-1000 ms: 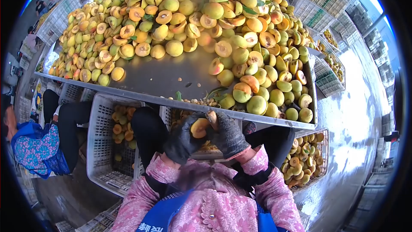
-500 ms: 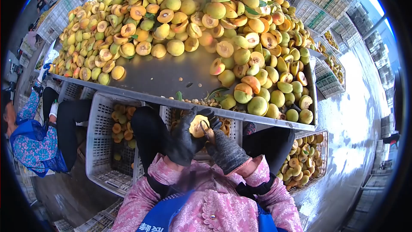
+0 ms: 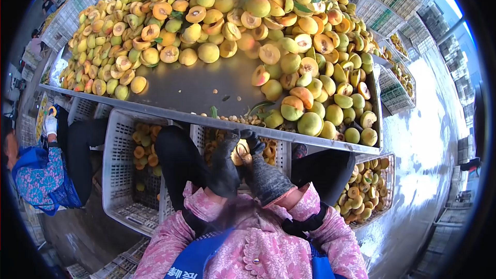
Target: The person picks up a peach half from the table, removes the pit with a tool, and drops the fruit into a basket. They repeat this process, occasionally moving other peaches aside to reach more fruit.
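Observation:
A cut yellow peach (image 3: 239, 155) is between my two gloved hands, just below the table's front edge, its pale flesh facing up. My left hand (image 3: 224, 163), in a dark glove, is closed around its left side. On the right, my right hand (image 3: 265, 175) wears a grey knitted glove and is closed against the fruit. A thin curved pitting knife (image 3: 246, 148) shows faintly at the peach beside my right fingers; its handle is hidden in that hand. Below my hands, a crate (image 3: 283, 156) of peach halves stands between my knees.
Whole and halved peaches (image 3: 206, 26) heap on the metal table (image 3: 196, 85), with pits and leaves near its front edge. Crates stand at left (image 3: 116, 175) and right (image 3: 390, 186). A co-worker (image 3: 41, 170) sits at far left. Stacked crates (image 3: 380, 13) rise behind.
Both hands have drawn together and moved slightly, now covering more of the peach and the knife. The co-worker's gloved hand has come back from the table, holding a piece of fruit.

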`<state>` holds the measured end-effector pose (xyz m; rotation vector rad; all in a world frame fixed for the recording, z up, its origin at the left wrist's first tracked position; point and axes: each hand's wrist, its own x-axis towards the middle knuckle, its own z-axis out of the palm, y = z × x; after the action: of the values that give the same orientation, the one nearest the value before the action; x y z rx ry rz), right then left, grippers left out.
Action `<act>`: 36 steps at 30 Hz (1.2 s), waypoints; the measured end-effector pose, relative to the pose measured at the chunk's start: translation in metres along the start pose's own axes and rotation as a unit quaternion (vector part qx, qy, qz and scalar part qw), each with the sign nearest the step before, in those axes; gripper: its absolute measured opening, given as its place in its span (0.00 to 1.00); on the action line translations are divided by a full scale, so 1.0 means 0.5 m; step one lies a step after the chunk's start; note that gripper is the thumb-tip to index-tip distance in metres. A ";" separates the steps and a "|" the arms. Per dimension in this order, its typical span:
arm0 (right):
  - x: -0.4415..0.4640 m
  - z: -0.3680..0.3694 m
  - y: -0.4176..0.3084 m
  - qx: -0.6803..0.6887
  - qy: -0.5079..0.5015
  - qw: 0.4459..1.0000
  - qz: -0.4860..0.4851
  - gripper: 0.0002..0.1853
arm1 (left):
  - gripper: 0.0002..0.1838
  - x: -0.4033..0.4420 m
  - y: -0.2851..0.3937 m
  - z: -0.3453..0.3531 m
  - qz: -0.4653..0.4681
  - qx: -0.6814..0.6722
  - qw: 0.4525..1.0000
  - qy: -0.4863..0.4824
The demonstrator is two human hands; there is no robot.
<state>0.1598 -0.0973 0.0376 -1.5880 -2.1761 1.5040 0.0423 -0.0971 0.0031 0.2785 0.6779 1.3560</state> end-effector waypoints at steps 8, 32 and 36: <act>0.048 0.092 0.059 -0.040 -0.009 0.999 -0.030 0.21 | 0.17 0.004 -0.003 -0.008 0.036 0.083 0.993 0.077; 0.056 0.099 0.145 -0.301 -0.065 0.914 -0.266 0.11 | 0.13 0.013 -0.035 -0.042 0.092 0.348 0.928 0.094; 0.018 0.053 0.131 0.038 -0.174 0.969 -0.170 0.12 | 0.14 0.026 -0.052 -0.078 -0.013 0.241 0.969 0.051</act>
<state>0.1870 -0.1080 -0.0276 -0.9157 -2.3685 1.8270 0.0409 -0.0979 -0.0459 0.5878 1.0930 1.1715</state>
